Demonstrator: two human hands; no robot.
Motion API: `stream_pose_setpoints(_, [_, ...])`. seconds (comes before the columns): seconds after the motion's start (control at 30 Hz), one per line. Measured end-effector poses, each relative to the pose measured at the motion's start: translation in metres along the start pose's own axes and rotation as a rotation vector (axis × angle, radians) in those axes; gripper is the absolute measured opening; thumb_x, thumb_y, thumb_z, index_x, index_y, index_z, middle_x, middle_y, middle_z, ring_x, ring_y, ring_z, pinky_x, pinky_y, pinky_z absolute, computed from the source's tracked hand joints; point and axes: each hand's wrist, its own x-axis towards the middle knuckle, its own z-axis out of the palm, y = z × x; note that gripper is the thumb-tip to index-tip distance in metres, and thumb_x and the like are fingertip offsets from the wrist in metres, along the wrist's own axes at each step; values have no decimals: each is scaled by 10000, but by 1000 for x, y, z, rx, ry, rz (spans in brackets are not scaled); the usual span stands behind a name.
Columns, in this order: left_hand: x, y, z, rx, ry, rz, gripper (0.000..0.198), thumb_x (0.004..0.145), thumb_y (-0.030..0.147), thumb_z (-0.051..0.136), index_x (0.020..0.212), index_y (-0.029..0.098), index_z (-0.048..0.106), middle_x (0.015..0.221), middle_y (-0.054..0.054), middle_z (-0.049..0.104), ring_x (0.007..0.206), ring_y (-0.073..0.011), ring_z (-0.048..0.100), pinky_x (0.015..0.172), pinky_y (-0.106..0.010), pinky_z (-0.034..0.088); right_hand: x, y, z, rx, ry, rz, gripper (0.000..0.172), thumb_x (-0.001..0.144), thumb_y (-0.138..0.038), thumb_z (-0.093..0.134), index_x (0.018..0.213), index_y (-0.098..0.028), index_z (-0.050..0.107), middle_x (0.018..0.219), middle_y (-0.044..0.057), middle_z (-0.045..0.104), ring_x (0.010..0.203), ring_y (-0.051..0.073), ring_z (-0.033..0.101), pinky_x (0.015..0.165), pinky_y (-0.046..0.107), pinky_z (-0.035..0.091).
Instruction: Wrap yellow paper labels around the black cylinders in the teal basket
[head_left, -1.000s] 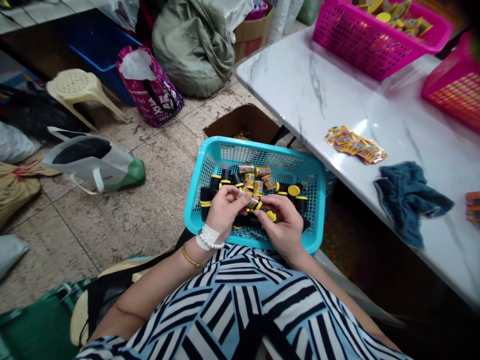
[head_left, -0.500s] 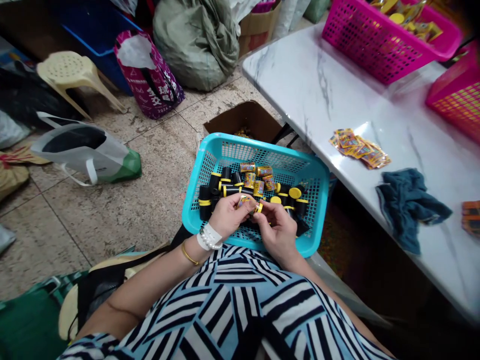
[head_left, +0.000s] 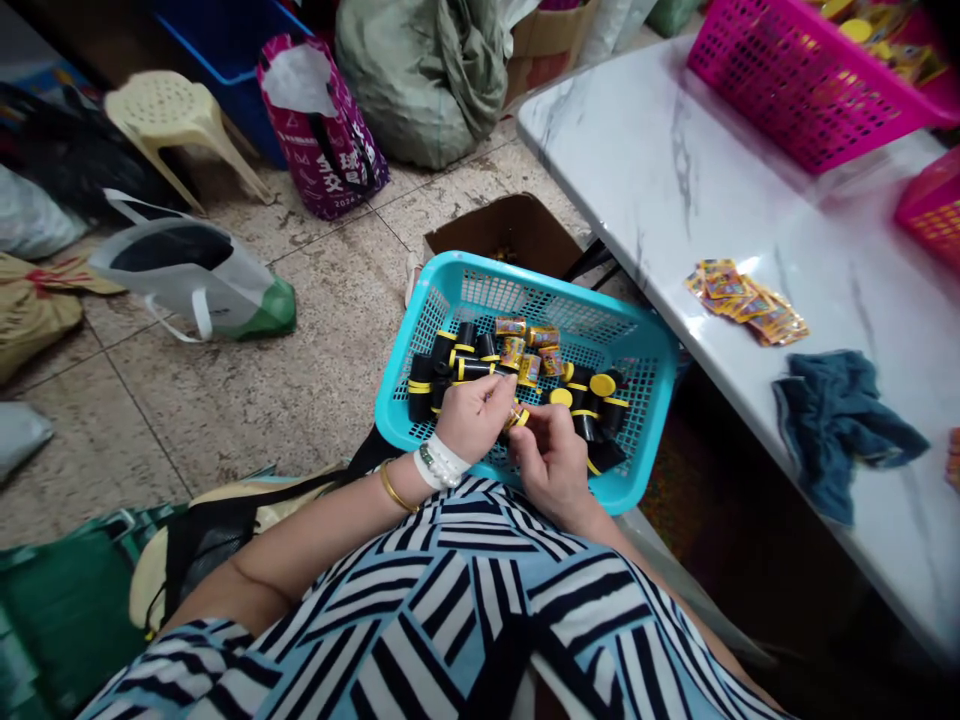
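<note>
Over the front part of a turquoise basket [head_left: 652, 400], both my hands meet at a small canister [head_left: 517, 416] with a yellow cap and a printed yellow-orange label. The fingers of my right hand [head_left: 556, 462] grip it near the cap. My left hand [head_left: 472, 418] is closed, thumb and forefinger pressed together at its labelled side; the fingers cover part of it. Behind them lie several canisters with printed labels [head_left: 529, 370]. Black canisters with yellow caps [head_left: 420, 385] lie to the left, and more plain black canisters [head_left: 615, 412] to the right.
A marble-patterned table [head_left: 645, 150] stands at the right with a pile of printed labels [head_left: 750, 302], a blue cloth [head_left: 844, 425] and pink baskets [head_left: 795, 100]. Behind my basket is a cardboard box [head_left: 487, 225]. Bags [head_left: 322, 130] and a stool [head_left: 169, 110] stand on the floor.
The view has shifted, so the surroundings appear farther right. My left fingers have shifted over the canister and hide more of the label; my right hand still holds it.
</note>
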Motion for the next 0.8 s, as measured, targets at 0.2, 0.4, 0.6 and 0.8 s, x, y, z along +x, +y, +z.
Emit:
stream_pose_setpoints(0.2, [-2,6,2,-63,49,-22,346,852,534,610,813,191,633,588,33,528,511,-96,436,514,-235,313,8,-6,2,399,-22,203,168,949,-388,554,1034,-265,478,705,-49,606,490,119,591,452,250,515])
stream_pose_setpoints(0.4, [-1,6,-9,-421,-149,-384,514,767,696,614,799,185,569,524,68,422,405,-64,332,395,-208,221,10,1,-6,148,76,36,344,861,-296,684,1171,-251,541,933,25,669,758,156,673,692,309,585])
stream_pose_setpoints(0.6, [-1,2,-12,-489,-200,-356,414,693,514,788,770,151,605,641,45,500,513,-51,399,472,-184,307,6,5,-5,101,105,55,304,786,-276,765,1039,-237,602,852,10,720,738,160,703,697,309,606])
stream_pose_setpoints(0.8, [3,5,-12,-478,-236,-268,414,649,466,829,874,148,690,796,-10,637,687,-108,545,630,-222,441,9,2,-1,430,74,250,287,765,-339,781,967,-231,608,850,16,751,707,182,738,706,356,647])
